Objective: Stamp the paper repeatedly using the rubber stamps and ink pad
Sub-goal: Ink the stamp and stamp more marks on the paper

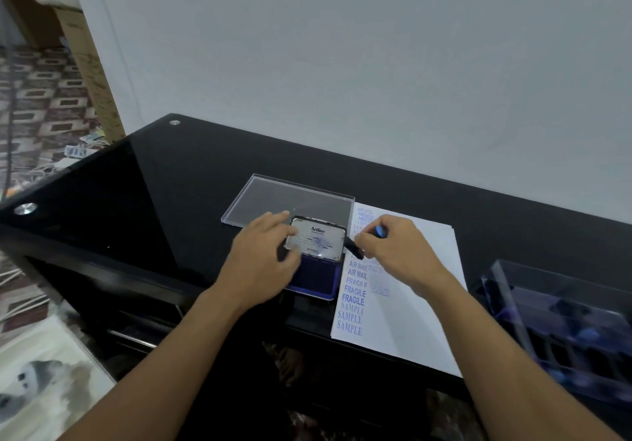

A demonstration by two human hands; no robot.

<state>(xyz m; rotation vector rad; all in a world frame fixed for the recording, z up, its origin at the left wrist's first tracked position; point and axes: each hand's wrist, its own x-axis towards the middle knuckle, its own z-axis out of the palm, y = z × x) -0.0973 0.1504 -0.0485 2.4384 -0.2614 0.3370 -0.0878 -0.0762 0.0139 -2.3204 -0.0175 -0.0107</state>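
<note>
The left hand (263, 257) grips the open ink pad (318, 278) by its raised lid, while just right of it the right hand (393, 252) curls round a rubber stamp (354, 249) over the stamped paper (413, 303).

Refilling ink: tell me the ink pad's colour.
Dark blue ink pad, head view.

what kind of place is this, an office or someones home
Most likely a room in a home: a glossy black glass-topped desk set against a plain wall, patterned carpet on the floor at left, and loose cables lying there.
</note>
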